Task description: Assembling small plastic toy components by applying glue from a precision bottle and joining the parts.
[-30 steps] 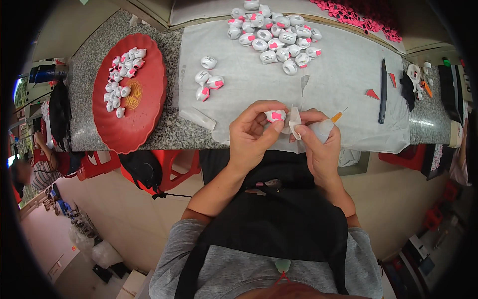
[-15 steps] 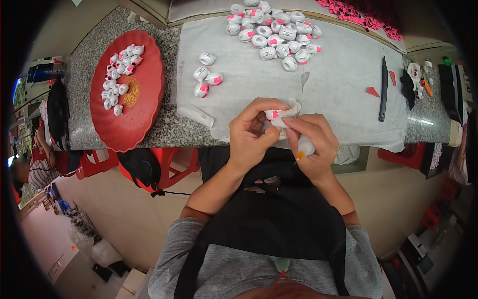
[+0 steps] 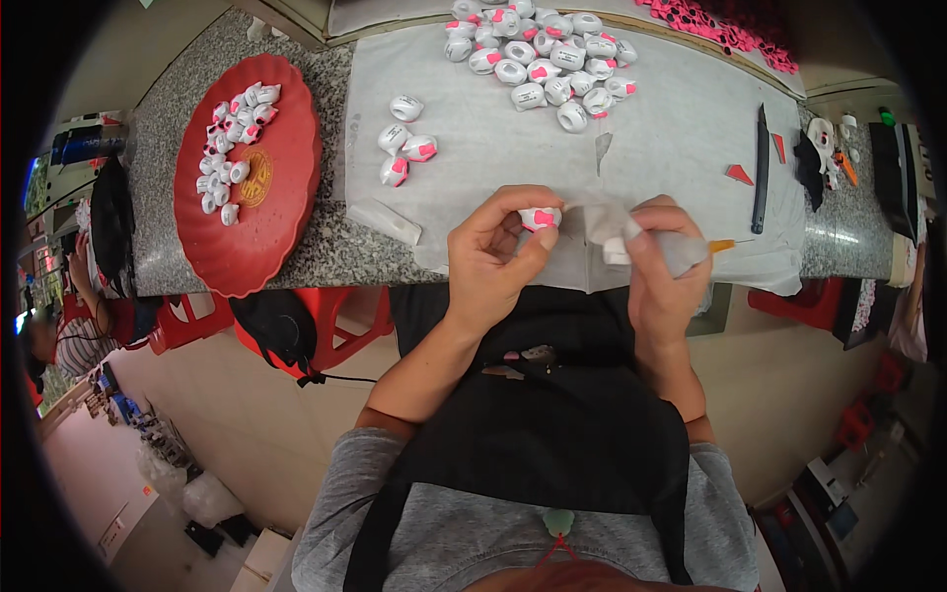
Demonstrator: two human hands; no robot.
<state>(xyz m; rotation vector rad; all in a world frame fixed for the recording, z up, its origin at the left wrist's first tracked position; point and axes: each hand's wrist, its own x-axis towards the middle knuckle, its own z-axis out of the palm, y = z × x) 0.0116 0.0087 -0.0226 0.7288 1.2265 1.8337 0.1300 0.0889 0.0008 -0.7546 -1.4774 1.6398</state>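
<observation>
Between the thumb and fingers of my left hand [image 3: 493, 255] is a small white rounded piece with a pink bow [image 3: 539, 220]. My right hand [image 3: 663, 296] is closed round a translucent squeeze bottle [image 3: 683, 254], whose orange needle tip points right. The same hand pinches a crumpled white tissue [image 3: 600, 221], blurred by motion, just right of the piece. Ahead of my left hand lie several similar white pieces [image 3: 420, 149] in a small group. A larger heap of white and pink pieces [image 3: 567, 57] covers the far middle of the white sheet [image 3: 473, 118].
A scalloped red tray [image 3: 298, 187] with more small white pieces stands on the speckled counter at left. Toward the right lie a black cutter knife [image 3: 761, 168] and red scraps [image 3: 738, 175]. Pink parts [image 3: 710, 37] fill the far right. A red stool [image 3: 350, 321] stands below the counter.
My right hand has drawn away to the right with the tissue and turned the bottle, so its tip points right instead of down-left. My left hand still holds the piece, now uncovered.
</observation>
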